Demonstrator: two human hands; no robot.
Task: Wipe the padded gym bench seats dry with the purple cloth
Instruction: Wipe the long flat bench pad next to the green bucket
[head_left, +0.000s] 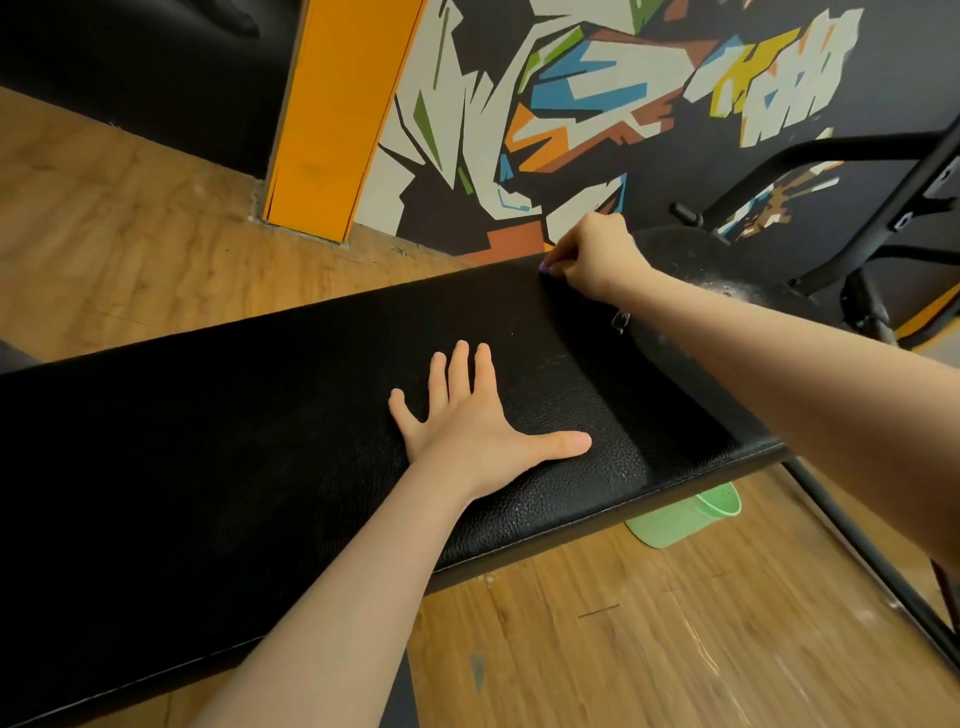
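A long black padded bench pad (260, 441) runs across the view from lower left to upper right. My left hand (478, 421) lies flat on it with fingers spread. My right hand (597, 257) is curled at the pad's far corner, gripping the purple cloth (544, 267), of which only a small scrap shows under the fingers. Beyond that hand a second, smaller black seat pad (696, 270) carries pale specks on its surface.
Black metal frame tubes (831, 150) rise at the right, and a leg (878, 561) slants down to the wooden floor. A green plastic container (685, 514) lies on the floor under the bench's edge. A painted wall and an orange pillar (337, 114) stand behind.
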